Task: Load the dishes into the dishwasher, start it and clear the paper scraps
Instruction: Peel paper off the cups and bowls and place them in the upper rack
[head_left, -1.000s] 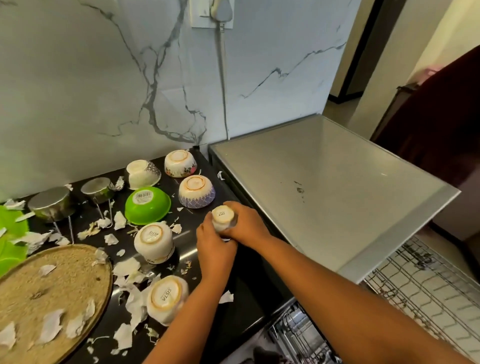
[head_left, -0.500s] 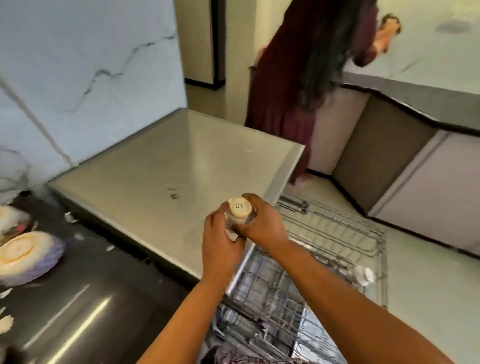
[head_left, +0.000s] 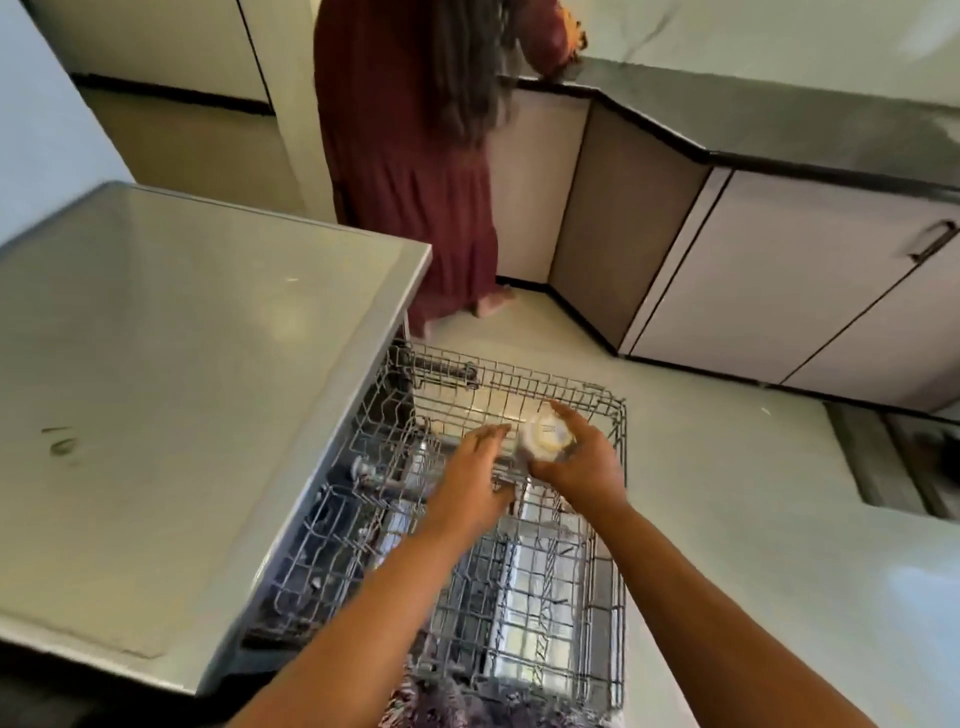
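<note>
A small white cup with a yellowish base is held upside down over the pulled-out wire rack of the dishwasher. My right hand grips the cup from the right, fingers curled round it. My left hand is just left of the cup, fingers stretched out toward it; whether they touch it is blurred. Both hands hover above the far half of the rack. The counter with the other dishes and paper scraps is out of view.
The dishwasher's flat grey top fills the left side. A person in a dark red dress stands beyond the rack at a dark countertop. Pale cabinets line the right wall. Pale floor lies right of the rack.
The view swung right, from the counter with bowls to the dishwasher rack. Both hands carried the cup from the counter, over the dishwasher top, to above the rack. The left hand's fingers have straightened.
</note>
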